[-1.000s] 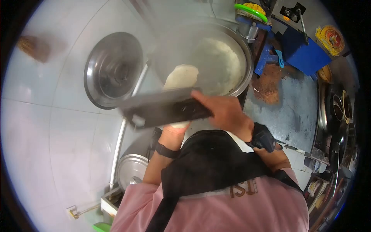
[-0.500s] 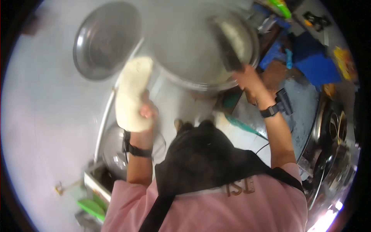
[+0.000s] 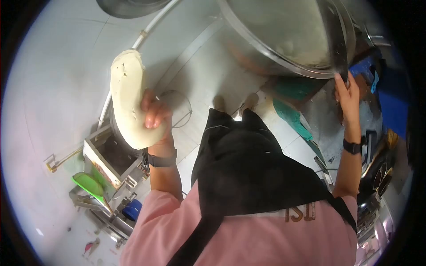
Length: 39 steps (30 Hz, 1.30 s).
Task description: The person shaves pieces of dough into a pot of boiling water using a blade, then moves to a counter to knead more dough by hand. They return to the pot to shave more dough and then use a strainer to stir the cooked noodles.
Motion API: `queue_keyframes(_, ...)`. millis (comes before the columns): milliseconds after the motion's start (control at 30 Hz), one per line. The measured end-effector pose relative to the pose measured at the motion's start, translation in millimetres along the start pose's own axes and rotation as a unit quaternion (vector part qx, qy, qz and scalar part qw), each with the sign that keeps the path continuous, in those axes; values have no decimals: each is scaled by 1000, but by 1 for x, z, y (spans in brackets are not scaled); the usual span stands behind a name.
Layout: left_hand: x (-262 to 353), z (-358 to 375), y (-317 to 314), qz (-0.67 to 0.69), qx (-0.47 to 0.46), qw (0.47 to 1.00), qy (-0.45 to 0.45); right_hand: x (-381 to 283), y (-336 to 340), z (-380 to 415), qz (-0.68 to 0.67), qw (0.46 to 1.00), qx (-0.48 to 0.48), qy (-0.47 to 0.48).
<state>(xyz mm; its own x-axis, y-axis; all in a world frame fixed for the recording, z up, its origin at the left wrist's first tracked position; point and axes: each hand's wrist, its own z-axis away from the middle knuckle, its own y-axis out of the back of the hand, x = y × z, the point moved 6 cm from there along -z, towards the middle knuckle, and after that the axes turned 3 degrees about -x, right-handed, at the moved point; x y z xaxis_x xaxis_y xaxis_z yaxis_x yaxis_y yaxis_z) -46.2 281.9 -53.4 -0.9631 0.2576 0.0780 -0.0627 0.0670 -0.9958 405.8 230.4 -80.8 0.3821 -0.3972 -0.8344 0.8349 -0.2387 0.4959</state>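
A long, thick roll of pale dough (image 3: 127, 93) lies lengthwise along my left hand (image 3: 155, 111), whose fingers curl round its near side. The dough stands out over the floor, left of the pot. My right hand (image 3: 348, 95) grips the lower end of a long, dark, flat tool (image 3: 336, 35) at the near right rim of a large metal pot (image 3: 270, 55). The tool slants up across the pot's right side; its far end is cut off by the frame. Cloudy liquid with pale patches fills the pot.
A metal basin (image 3: 133, 8) is partly visible at the top. A white pipe (image 3: 153, 27) runs along the left wall. Below it are an open box-like metal frame (image 3: 104, 162) and a green ladle-shaped thing (image 3: 90, 184). Green cloth (image 3: 293, 119) hangs right of my feet; pans (image 3: 381, 173) stand far right.
The view has shifted, so the pot and basin now sit higher, the pot farther right. My right hand has moved to the pot's near right rim. Both hands keep their hold.
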Motion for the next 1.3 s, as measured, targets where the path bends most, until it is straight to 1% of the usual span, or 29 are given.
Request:
queue_keyframes(33,7,1,2,0,3,1000,-3,1,-3,5,1,1000,-4,-1)
queue_keyframes(67,16,3,5,-14,9,1000,-10,-13,-1,14,135,985,56,96)
queue_keyframes(100,25,7,7,-27,16,999,-18,-26,-4,28,265,939,113,191)
queue_keyframes(167,35,13,7,-38,26,999,-28,-19,-6,45,256,946,109,165)
queue_keyframes(233,52,20,13,-48,26,998,-38,-25,-14,64,262,937,131,190)
queue_keyframes(267,61,24,16,-43,-3,999,-27,-30,-19,74,264,937,131,189)
queue_keyframes(300,69,27,18,-38,-32,999,-15,-35,-24,83,309,927,136,166)
queue_keyframes(333,77,31,20,-36,-31,999,-14,-37,-28,90,354,914,140,141)
queue_keyframes(400,86,41,23,-63,-6,998,-9,-37,-36,104,383,902,138,146)
queue_keyframes(467,90,50,27,-38,5,999,-8,-37,-40,123,412,889,133,152)
queue_keyframes(533,94,58,26,-17,4,1000,-14,-28,-41,135,421,896,106,89)
queue_keyframes(567,94,64,24,-26,2,1000,-11,-28,-43,141,422,895,108,95)
queue_keyframes(633,87,81,17,-28,-8,1000,-9,-34,-39,158,374,898,142,182)
queue_keyframes(667,88,97,16,-14,20,999,-34,-18,-29,164,399,892,144,156)
queue_keyframes(700,82,112,17,12,41,998,-51,-25,-28,178,424,881,153,143)
queue_keyframes(733,77,129,25,46,35,998,-28,-8,-16,189,456,870,155,103)
queue_keyframes(767,71,143,33,75,19,997,-4,2,-3,202,422,884,173,101)
queue_keyframes(800,51,147,20,52,-41,997,46,11,7,216,443,869,195,106)
queue_keyframes(833,43,159,20,28,-32,998,38,26,18,229,434,876,204,56)
queue_keyframes(867,21,169,1,24,35,999,28,37,29,245,416,887,202,8)
queue_keyframes(900,12,178,4,7,19,999,44,48,41,259,406,885,226,8)
queue_keyframes(967,-14,195,5,-45,21,993,106,77,59,303,375,895,241,-9)
queue_keyframes(1000,-32,201,-6,-78,27,985,148,72,62,329,414,867,273,48)
queue_keyframes(1033,-53,203,-17,-81,-27,975,206,81,70,357,411,863,295,8)
queue_keyframes(1100,-79,213,-20,-94,-7,956,277,88,78,411,423,861,280,40)
queue_keyframes(1167,-112,219,-31,-107,-19,927,360,95,81,467,408,850,329,59)
queue_keyframes(1200,-131,220,-33,-122,-24,909,398,106,78,494,383,867,318,-3)
queue_keyframes(1233,-140,218,-20,-106,-23,879,464,115,75,522,353,879,312,-70)
queue_keyframes(1300,-187,221,-35,-107,36,802,587,114,60,584,311,878,337,-136)
